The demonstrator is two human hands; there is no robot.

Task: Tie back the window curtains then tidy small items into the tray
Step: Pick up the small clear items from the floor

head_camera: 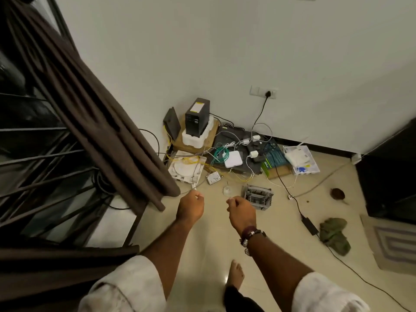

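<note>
Both hands reach forward over the pale tiled floor [202,244], fingers curled. Whether the left hand [191,207] and right hand [242,212] pinch something thin between them cannot be told. Just left of the left hand hangs the dark brown pleated curtain [90,113], gathered against the black barred window [45,165]. Beyond the right hand, well to its right, a clear plastic tray [313,170] on the floor holds a white router [296,156] and a blue item. Ahead of both hands lie tangled cables around a flat white box [233,159].
</note>
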